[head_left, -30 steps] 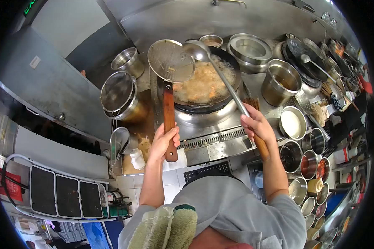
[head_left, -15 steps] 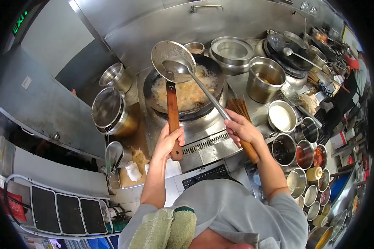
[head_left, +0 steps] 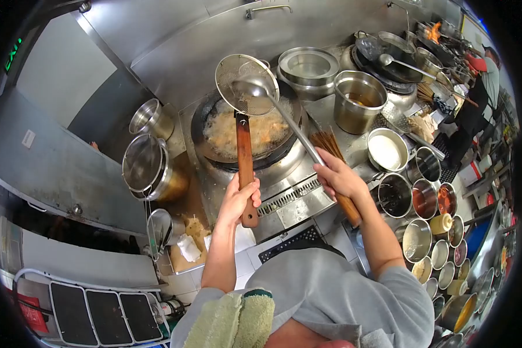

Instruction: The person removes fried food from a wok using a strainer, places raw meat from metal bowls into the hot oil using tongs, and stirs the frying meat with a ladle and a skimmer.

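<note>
My left hand is wrapped round the flat wooden handle of a round wire-mesh strainer. The strainer is held over the wok, where pale oil bubbles around light brown and orange pieces of food. My right hand grips a long-handled metal ladle with a wooden end. The ladle's bowl overlaps the strainer's mesh in this view; whether they touch I cannot tell. Part of the wok is hidden behind the strainer.
Right of the wok stand a bamboo brush, a tall metal pot and a pot of white contents. Several seasoning containers line my right. A sieve-topped pot is on the left. Another person stands at far right.
My view has shifted slightly. Strainer and ladle have moved a little relative to the wok, both still held. Flame shows on the far-right stove, and the other person is more in view.
</note>
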Available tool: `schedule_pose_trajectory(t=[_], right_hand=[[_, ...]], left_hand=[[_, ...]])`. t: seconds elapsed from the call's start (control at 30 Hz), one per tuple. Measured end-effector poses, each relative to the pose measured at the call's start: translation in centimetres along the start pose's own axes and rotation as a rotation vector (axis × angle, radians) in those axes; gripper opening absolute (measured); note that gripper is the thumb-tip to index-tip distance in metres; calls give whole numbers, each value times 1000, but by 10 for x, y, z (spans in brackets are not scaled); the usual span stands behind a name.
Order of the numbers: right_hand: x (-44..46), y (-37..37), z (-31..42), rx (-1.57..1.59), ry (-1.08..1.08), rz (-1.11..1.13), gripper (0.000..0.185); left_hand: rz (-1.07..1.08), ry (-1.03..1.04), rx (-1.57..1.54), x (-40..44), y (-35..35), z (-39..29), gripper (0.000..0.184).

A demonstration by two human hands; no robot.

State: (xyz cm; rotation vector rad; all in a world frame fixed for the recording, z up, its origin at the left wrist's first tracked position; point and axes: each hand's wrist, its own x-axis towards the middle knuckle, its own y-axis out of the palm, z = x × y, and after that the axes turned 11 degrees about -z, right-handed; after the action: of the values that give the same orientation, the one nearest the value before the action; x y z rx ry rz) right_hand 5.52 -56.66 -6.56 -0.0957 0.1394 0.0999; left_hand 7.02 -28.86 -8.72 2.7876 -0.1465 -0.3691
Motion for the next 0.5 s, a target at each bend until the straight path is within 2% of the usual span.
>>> schedule_pose_trajectory(t=[0.1, 0.23, 0.37, 0.4, 0.5], right_hand=[[-15, -10, 16, 91, 28, 49, 57], [-5, -7, 16, 155, -24, -70, 58], [-9, -20, 11, 291, -31, -67, 53], [-5, -18, 11, 201, -97, -94, 53], [-3, -23, 25, 56, -58, -94, 53]], left_hand=[[-15, -2, 0, 3, 2, 5, 25], [23, 3, -59, 4, 3, 1, 25], [26, 0, -83, 3, 8, -3, 24], [17, -14, -88, 2, 9, -2, 24], [4, 14, -41, 0, 15, 2, 24]])
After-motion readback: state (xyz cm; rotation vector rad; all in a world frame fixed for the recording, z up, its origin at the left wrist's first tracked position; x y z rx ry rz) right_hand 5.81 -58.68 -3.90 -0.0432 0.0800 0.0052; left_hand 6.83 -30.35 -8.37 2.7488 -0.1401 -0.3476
